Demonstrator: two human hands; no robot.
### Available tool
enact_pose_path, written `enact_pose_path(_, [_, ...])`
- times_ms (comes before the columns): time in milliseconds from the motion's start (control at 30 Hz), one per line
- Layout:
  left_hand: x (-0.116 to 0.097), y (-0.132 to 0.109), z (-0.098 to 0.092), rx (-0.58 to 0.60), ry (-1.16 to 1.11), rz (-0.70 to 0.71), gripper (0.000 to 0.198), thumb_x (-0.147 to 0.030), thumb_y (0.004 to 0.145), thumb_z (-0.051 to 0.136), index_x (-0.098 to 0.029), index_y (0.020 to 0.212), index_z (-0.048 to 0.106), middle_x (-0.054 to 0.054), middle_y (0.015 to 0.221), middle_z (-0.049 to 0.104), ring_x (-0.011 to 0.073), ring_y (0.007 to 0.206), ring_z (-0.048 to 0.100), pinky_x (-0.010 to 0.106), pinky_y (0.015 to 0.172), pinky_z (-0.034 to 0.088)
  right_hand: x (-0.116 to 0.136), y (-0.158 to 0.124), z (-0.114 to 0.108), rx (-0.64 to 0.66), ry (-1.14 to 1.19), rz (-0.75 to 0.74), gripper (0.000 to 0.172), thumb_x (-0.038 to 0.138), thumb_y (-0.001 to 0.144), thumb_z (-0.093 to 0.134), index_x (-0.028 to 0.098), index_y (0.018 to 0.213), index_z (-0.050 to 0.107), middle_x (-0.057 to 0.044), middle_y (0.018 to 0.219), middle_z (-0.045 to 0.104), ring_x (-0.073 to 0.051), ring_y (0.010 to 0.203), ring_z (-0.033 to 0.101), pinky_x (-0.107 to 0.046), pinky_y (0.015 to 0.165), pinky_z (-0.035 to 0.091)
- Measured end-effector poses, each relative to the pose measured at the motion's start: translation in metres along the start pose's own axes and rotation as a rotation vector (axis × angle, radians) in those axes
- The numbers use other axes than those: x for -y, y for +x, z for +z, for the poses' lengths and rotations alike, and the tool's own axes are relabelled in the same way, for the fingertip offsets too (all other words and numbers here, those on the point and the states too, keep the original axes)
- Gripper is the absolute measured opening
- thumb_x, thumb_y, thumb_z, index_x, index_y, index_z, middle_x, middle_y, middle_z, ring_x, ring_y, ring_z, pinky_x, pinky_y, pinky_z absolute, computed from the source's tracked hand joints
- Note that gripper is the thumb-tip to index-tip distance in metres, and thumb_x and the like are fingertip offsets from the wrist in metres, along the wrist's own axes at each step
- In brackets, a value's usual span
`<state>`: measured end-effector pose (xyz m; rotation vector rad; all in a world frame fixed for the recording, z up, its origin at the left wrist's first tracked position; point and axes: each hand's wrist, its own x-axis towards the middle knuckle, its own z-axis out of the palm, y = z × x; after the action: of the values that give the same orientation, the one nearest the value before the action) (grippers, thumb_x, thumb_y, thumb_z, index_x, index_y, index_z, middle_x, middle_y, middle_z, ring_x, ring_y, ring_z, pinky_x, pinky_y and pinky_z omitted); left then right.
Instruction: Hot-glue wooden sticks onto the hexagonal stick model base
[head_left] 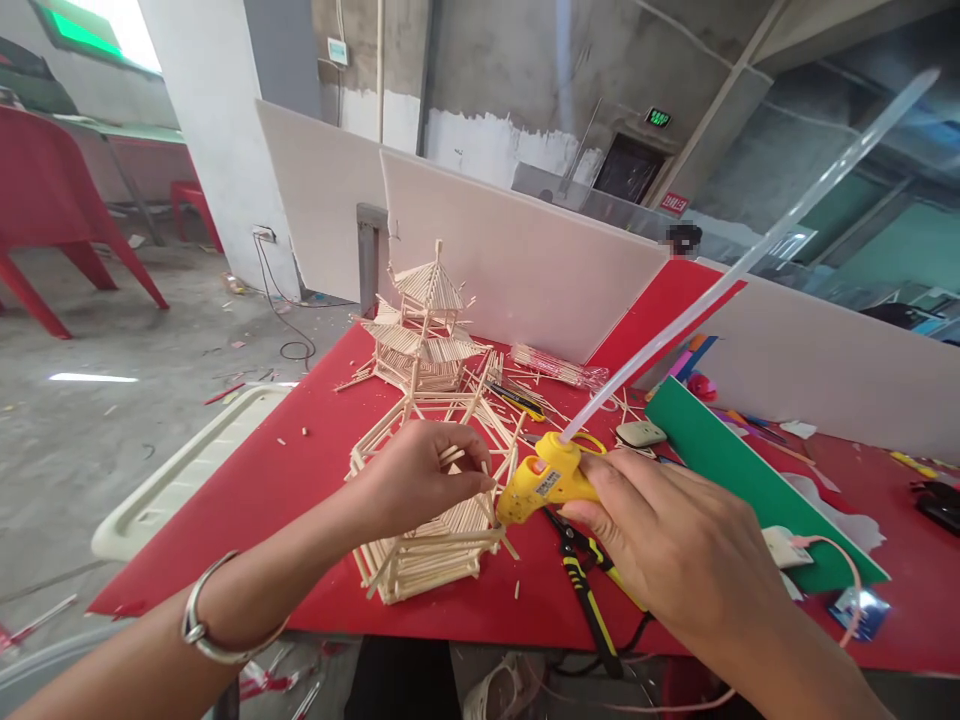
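While my right hand [675, 530] is wrapped around the yellow glue gun [551, 482], right beside the stick frame [435, 562], my left hand [420, 472] has a little stick [451, 456] pinched above it. Frame's on the red table [247, 540], near a stick tower [431, 345].

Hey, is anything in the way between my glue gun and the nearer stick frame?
Nothing visible is. The glue gun in your right hand has its nozzle by the stick frame, at its right side; your left hand is close by.

Nothing on the glue gun [534, 490] or signs [658, 118] is legible.
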<state>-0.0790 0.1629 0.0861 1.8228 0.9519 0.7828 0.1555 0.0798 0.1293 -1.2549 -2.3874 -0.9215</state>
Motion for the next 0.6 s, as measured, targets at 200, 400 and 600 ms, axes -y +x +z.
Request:
enact_pose_path(200, [0.001,0.0,0.001,0.002,0.028,-0.012,0.008,-0.027,0.075,0.07,-0.019,0.074,0.069,-0.002,0.063,0.062,0.0111,0.058,0.05,0.022,0.054,0.038,-0.002,0.0,0.0,-0.018,-0.031,-0.013,0.029,0.038,0.101,0.046,0.015,0.1,0.063,-0.006,0.084,0.066,-0.015,0.065,0.055,-0.031,0.06,0.034])
enact_pose_path(400, [0.001,-0.001,-0.001,-0.002,0.022,-0.038,0.007,-0.026,0.075,0.069,-0.019,0.074,0.069,-0.001,0.064,0.063,0.0115,0.058,0.05,0.022,0.053,0.039,-0.009,0.003,0.003,-0.021,-0.003,-0.066,0.029,0.039,0.099,0.048,0.015,0.105,0.064,-0.007,0.087,0.068,-0.017,0.069,0.058,-0.03,0.062,0.037])
enact_pose_path(600, [0.003,0.002,-0.002,-0.002,-0.016,-0.062,0.005,-0.024,0.073,0.069,-0.02,0.072,0.07,-0.002,0.063,0.062,0.01,0.054,0.047,0.021,0.049,0.037,-0.014,0.009,0.004,0.011,0.031,-0.094,0.027,0.038,0.098,0.048,0.018,0.108,0.064,-0.007,0.088,0.068,-0.018,0.07,0.059,-0.032,0.064,0.04])
